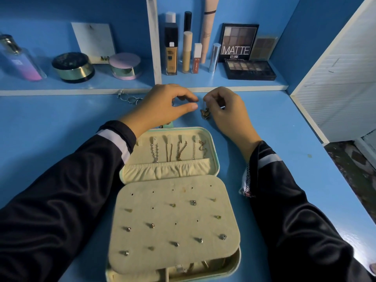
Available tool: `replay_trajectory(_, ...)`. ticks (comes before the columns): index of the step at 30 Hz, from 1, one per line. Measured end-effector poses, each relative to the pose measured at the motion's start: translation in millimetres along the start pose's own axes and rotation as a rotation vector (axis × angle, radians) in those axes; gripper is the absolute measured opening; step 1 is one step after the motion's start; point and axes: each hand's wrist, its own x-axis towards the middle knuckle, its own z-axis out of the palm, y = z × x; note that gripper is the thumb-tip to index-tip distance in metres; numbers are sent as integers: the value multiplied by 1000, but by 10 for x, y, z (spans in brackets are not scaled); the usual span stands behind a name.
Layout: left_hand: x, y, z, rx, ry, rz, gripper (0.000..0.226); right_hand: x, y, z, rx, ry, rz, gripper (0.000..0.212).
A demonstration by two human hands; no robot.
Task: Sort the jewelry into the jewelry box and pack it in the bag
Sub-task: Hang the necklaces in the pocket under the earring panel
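two hands meet low over the blue table (61, 129), just past the far edge of the open jewelry box (216, 151). the right hand (225, 110) has its fingers curled and pinches the upper end of a small butterfly charm (205, 113). the charm hangs below the fingertips with its long axis roughly vertical; whether its lower tip touches the table cannot be told. the left hand (162, 106), just beside it, brings thumb and forefinger tips close together, pointing toward the same piece. whether they actually pinch anything, such as a clasp or fine chain, is too small to resolve.

from the grip, the box lies toward the person. its upright-opened lid comes first, with a row of necklaces (179, 149) hung along the top and their ends tucked in an elastic pocket. the cream earring panel (162, 200) lies nearer the body, partly filled with studs (192, 202) and with several holes vacant.

the coming move probably draws the charm back toward the person, and the right hand, already holding it, is the nearer carrier. loose silver rings (129, 98) lie on the table left of the left hand, near the shelf edge, so they fall to that hand. no bag is in view.
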Motion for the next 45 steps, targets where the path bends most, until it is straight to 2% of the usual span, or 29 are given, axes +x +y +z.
replay_trajectory(11, 6, 54, 0, -164, -17, -45, 13, -34, -197, -32, 174, -60, -100, 11)
replay_trajectory(17, 16, 54, 11, -185, -1, -44, 4, -33, -212, -36, 202, -19, -126, 9)
replay_trajectory(21, 20, -3, 19, -140, 46, -61, 2, -8, -110, -54, 114, -32, -57, 10)
replay_trajectory(25, 17, -52, 9, -129, 74, -93, 2, 7, 21, -106, -50, -121, 35, 7)
replay_trajectory(27, 23, -78, 3, -107, 107, -108, 4, -12, 27, -130, -84, -157, 37, 4)
replay_trajectory(31, 30, -122, -11, -25, 171, -120, 8, -27, -2, -130, -114, -207, 38, 12)
replay_trajectory(39, 25, -123, -27, 29, 180, -146, 9, -2, 7, -187, -316, -185, -38, 5)
replay_trajectory(45, 28, -101, -20, -26, 169, -158, 7, 1, 47, -158, -298, -144, -29, 7)
